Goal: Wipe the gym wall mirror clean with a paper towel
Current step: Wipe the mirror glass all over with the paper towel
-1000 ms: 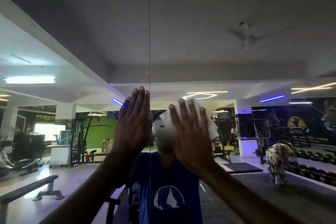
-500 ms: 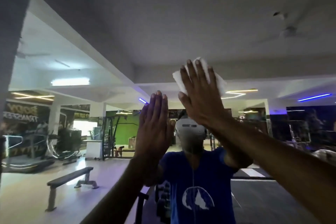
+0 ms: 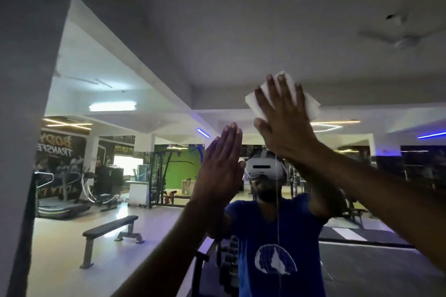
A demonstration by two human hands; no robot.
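Flatly, the paper towel [image 3: 311,103] is pressed against the mirror [image 3: 217,31] by the right hand [image 3: 282,123], fingers straight. Lower and alongside, the left hand [image 3: 219,166] is laid open on the glass. Unobstructed glass is seen leftward up to the mirror's edge.

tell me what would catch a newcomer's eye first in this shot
First, the two hands raised flat against the wall mirror: the right hand, upper right of centre, presses a white paper towel to the glass with straight fingers, and the left hand rests open on the glass lower and to its left. Behind them the mirror reflects the gym, with a flat bench on the pale floor at lower left and blue strip lights near the ceiling.
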